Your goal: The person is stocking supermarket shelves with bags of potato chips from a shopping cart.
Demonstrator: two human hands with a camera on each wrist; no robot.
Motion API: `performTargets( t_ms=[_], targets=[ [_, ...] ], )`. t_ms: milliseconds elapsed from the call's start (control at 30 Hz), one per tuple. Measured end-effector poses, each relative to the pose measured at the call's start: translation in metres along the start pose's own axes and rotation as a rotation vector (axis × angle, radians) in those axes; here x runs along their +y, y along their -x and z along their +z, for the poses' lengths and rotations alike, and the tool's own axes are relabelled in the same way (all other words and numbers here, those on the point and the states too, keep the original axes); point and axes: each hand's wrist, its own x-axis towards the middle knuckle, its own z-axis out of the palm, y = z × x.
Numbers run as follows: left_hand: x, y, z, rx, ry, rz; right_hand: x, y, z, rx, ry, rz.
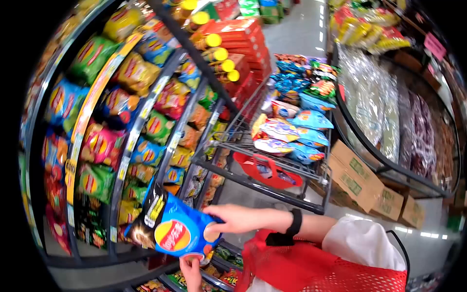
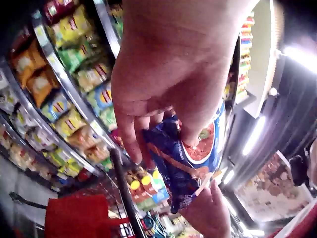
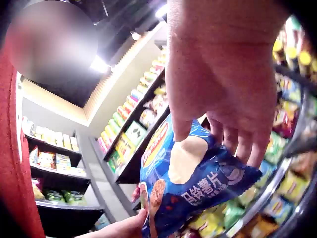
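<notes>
Both hands hold one blue and black bag of potato chips with a round yellow and red logo. The right hand, below a black wristband, grips one side of it, thumb on the front beside a printed chip. Lower in the head view, the left hand pinches the bag near a printed bowl of red sauce. In the left wrist view, the left thumb lies over that bowl on the bag, fingers at the far side. The right wrist view shows the right fingers curled behind the bag.
Tilted shelves packed with colourful chip bags stand at the left. A metal shopping cart carries many snack bags and a red basket. Cardboard boxes lie on the floor beside a rounded display bin of wrapped goods.
</notes>
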Motion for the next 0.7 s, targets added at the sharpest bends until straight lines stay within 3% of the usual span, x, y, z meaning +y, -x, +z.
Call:
performTargets(
  t_ms=[100, 167, 200, 233, 267, 300, 367, 433, 467, 533, 567, 633, 700],
  targets=[
    [0.035, -0.056, 0.036, -0.333, -0.009, 0.009, -0.022, 0.042, -0.05, 0.18, 0.066, 0.029],
    [0.065, -0.079, 0.069, -0.454, -0.034, -0.081, -0.02, 0.073, -0.065, 0.351, 0.174, -0.031],
    [0.068, -0.09, 0.085, -0.562, -0.003, -0.01, -0.02, 0.086, -0.071, 0.389, 0.167, -0.007],
    [0.064, -0.104, 0.096, -0.695, -0.067, 0.175, -0.02, 0.097, -0.075, 0.424, 0.161, 0.017],
    [0.04, -0.122, 0.097, -0.796, -0.264, 0.192, -0.017, 0.11, -0.077, 0.501, 0.24, 0.01],
    [0.042, -0.125, 0.116, -0.826, -0.358, 0.414, -0.013, 0.12, -0.08, 0.504, 0.24, 0.011],
    [0.108, -0.11, 0.157, -0.883, -0.336, 0.691, -0.015, 0.142, -0.083, 0.56, 0.25, 0.048],
    [0.089, -0.125, 0.177, -0.98, -0.06, 0.446, -0.016, 0.163, -0.086, 0.594, 0.202, 0.023],
    [0.082, -0.13, 0.185, -0.959, -0.12, 0.461, -0.019, 0.173, -0.087, 0.626, 0.17, 0.043],
    [0.112, -0.119, 0.198, -0.931, -0.224, 0.617, -0.026, 0.185, -0.088, 0.689, 0.054, 0.044],
    [0.116, -0.118, 0.203, -0.918, -0.245, 0.693, -0.037, 0.186, -0.089, 0.779, 0.096, 0.032],
    [0.115, -0.122, 0.21, -0.917, -0.263, 0.74, -0.041, 0.192, -0.093, 0.795, 0.285, -0.036],
    [0.118, -0.125, 0.216, -0.928, -0.313, 0.844, -0.037, 0.196, -0.093, 0.817, 0.273, -0.041]
  ],
)
